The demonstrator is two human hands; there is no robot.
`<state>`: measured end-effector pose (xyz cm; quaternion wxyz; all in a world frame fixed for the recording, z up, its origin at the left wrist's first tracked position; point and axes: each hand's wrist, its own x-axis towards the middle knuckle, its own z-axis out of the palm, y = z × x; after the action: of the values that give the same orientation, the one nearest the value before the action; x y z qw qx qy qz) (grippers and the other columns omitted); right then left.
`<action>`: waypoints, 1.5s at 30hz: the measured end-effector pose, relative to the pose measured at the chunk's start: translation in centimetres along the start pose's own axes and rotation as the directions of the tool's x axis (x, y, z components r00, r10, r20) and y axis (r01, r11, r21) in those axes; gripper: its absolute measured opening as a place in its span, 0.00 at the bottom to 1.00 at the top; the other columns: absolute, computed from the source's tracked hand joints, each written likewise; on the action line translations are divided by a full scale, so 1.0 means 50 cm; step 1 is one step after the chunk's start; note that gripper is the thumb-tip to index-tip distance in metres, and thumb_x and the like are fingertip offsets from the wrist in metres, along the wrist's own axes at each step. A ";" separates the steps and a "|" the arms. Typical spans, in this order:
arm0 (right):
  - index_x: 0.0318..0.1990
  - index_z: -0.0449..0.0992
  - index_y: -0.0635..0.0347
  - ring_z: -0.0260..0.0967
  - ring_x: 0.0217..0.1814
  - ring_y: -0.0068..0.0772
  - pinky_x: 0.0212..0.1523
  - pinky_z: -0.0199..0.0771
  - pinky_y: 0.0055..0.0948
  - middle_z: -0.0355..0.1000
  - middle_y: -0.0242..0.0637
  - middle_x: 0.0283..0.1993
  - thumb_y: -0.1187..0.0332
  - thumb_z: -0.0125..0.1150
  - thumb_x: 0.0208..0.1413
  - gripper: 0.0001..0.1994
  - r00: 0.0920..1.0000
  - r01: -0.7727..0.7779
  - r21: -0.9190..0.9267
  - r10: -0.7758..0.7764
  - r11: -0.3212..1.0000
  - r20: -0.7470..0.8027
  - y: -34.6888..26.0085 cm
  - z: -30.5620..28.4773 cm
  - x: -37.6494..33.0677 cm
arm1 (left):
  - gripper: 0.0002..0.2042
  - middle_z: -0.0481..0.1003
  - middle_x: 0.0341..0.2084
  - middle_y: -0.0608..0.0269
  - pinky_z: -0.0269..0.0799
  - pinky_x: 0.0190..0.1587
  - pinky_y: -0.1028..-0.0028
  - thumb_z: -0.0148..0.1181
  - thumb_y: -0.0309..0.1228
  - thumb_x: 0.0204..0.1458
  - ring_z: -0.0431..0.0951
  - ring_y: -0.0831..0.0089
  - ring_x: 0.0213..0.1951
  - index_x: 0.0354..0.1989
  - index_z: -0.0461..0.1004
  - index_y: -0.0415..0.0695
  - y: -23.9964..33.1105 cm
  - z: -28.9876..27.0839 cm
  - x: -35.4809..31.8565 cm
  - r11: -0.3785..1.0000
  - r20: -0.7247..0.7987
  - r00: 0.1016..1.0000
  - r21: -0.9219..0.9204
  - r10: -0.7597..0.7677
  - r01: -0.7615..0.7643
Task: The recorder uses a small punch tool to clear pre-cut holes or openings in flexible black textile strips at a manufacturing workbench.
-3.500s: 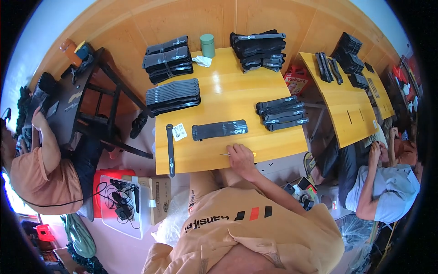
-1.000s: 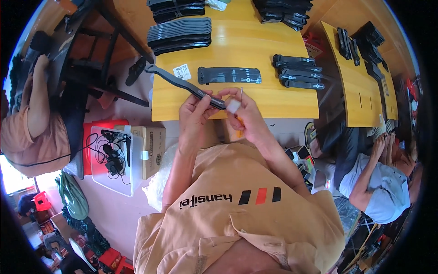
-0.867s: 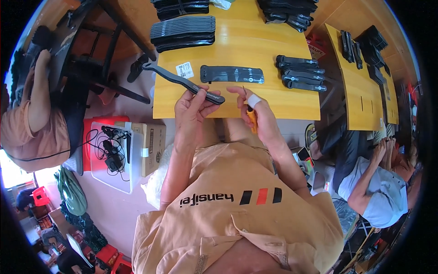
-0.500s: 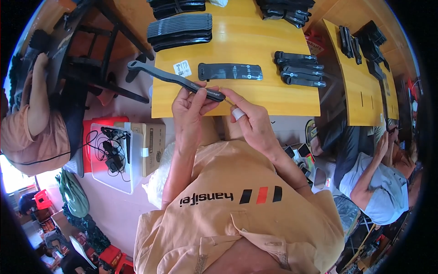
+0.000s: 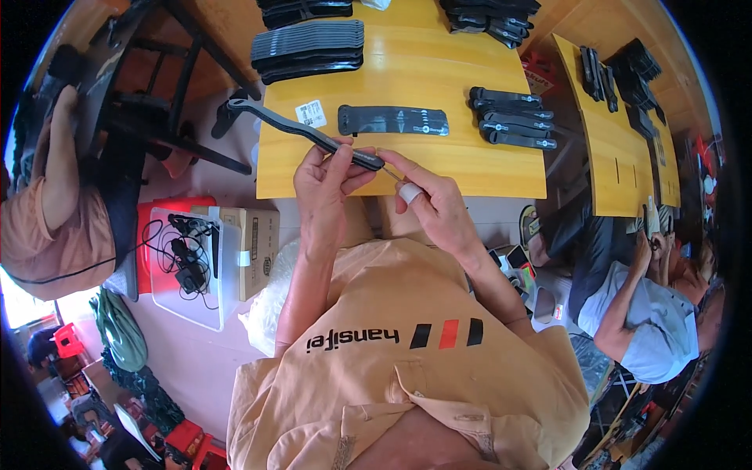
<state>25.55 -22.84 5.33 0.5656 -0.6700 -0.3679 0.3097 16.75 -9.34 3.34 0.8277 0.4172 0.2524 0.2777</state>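
Observation:
A long black strap [image 5: 286,127] with a looped far end slants up and to the left over the table edge. My left hand [image 5: 323,188] is closed around its near part, thumb on top. At the strap's near end is my right hand [image 5: 435,205], pinching a thin metal rod [image 5: 391,173] whose tip meets the strap. A white wrap circles one right-hand digit. Beyond my hands another black strap [image 5: 392,121] lies flat on the yellow table [image 5: 439,176]. Beside it sits a white printed label [image 5: 311,113].
Stacked straps [image 5: 309,48] fill the table's far left; more piles lie at the far right [image 5: 489,19] and right [image 5: 513,117]. A clear bin of cables [image 5: 188,270] and a cardboard box [image 5: 260,247] stand lower left. People sit on both sides, one near a second table [image 5: 619,172].
Both hands keep their hold, and the strap has turned slightly, showing more of its edge. At the right, a co-worker's hands have shifted.

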 end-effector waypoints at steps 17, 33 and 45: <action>0.57 0.66 0.52 0.64 0.24 0.23 0.29 0.68 0.22 0.67 0.35 0.26 0.82 0.42 0.52 0.24 0.998 -0.055 -0.211 0.050 0.976 -0.028 -0.001 -0.011 0.002 | 0.08 0.74 0.29 0.59 0.77 0.33 0.78 0.56 0.25 0.51 0.77 0.74 0.31 0.39 0.68 0.37 -0.009 0.016 -0.003 0.999 -0.028 0.999 0.044 0.021 -0.020; 0.52 0.69 0.53 0.71 0.22 0.38 0.27 0.70 0.33 0.73 0.46 0.29 0.78 0.46 0.51 0.20 0.992 0.071 -0.337 -0.100 0.939 -0.071 0.008 0.002 0.011 | 0.08 0.73 0.31 0.62 0.77 0.34 0.78 0.54 0.28 0.54 0.76 0.75 0.33 0.40 0.70 0.38 -0.030 0.014 -0.012 0.998 -0.006 0.998 0.024 0.055 -0.054; 0.51 0.71 0.51 0.70 0.21 0.39 0.27 0.70 0.31 0.72 0.45 0.28 0.78 0.46 0.50 0.20 0.990 0.057 -0.308 -0.093 0.950 -0.105 0.011 0.012 0.002 | 0.11 0.75 0.31 0.58 0.78 0.34 0.77 0.51 0.33 0.56 0.78 0.73 0.32 0.40 0.70 0.36 -0.019 0.013 -0.011 1.000 -0.038 0.999 0.011 0.016 -0.016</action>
<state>25.19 -22.49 4.70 0.4877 -0.7519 -0.4023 0.1871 17.03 -10.53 2.99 0.8182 0.4184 0.2662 0.2908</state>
